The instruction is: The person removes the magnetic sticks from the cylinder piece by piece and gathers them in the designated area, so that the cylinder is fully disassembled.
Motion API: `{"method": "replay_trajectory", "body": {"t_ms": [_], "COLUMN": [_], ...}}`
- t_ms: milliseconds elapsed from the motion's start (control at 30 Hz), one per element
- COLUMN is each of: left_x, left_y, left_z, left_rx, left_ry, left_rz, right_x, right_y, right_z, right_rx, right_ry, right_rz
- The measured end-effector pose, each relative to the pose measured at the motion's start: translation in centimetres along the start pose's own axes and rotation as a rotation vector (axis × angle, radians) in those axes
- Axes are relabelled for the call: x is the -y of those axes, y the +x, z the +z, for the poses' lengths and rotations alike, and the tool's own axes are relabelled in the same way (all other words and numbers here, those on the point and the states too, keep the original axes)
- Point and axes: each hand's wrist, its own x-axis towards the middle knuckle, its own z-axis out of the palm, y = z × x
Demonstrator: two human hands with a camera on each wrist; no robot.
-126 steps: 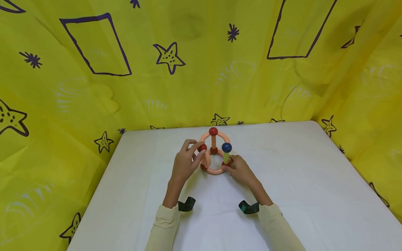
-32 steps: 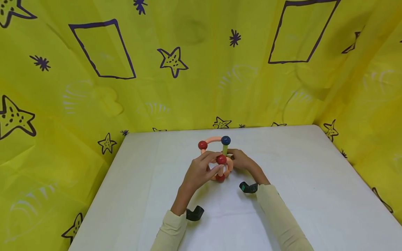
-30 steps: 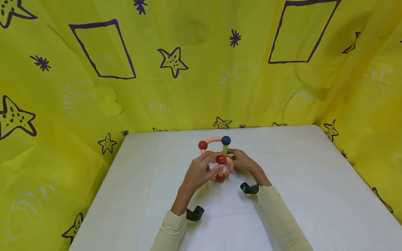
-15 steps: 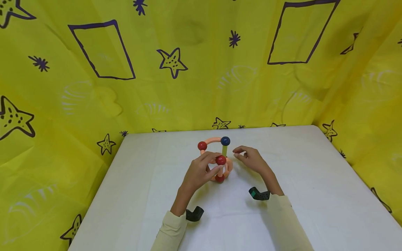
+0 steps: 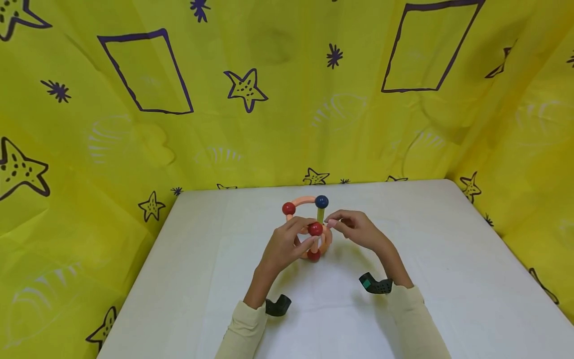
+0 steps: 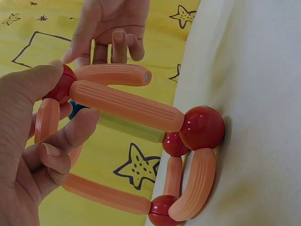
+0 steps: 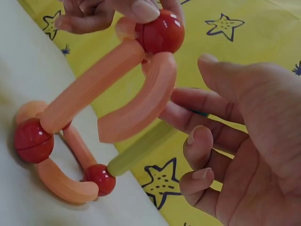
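Observation:
A ball-and-stick magnetic construction toy stands on the table, with upright sticks between a lower ring and upper balls. My left hand point(image 5: 282, 247) pinches its front upper red ball point(image 5: 315, 229) between thumb and fingers. From that ball hangs a curved orange stick point(image 7: 146, 103) with a free end, its metal tip showing in the left wrist view. At the back, a blue ball point(image 5: 321, 202) tops a yellow-green stick point(image 5: 320, 215). My right hand point(image 5: 360, 230) is beside the curved stick, fingers loosely bent; whether a fingertip touches it I cannot tell.
The white tabletop point(image 5: 202, 279) spreads around the toy. A yellow curtain point(image 5: 287, 129) with drawn stars hangs behind and at both sides. Dark wrist cameras jut out below the left point(image 5: 278, 305) and right point(image 5: 375, 284) hands.
Since the oldest frame, the toy has been turned and its pinched red ball has come to the front. My right hand drew away to the right, then came slightly back toward the toy.

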Motion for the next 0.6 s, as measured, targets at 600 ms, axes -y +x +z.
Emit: {"method": "replay_trajectory", "body": {"t_ms": [600], "left_x": [-0.08], "left_y": [-0.20], "left_z": [-0.09], "left_rx": [0.008], "left_ry": [0.003], "left_rz": [-0.020], "right_x": [-0.56], "right_y": [0.01], "right_z": [0.96], "right_rx": [0.099], "right_ry": [0.095], "right_rz": [-0.127]}}
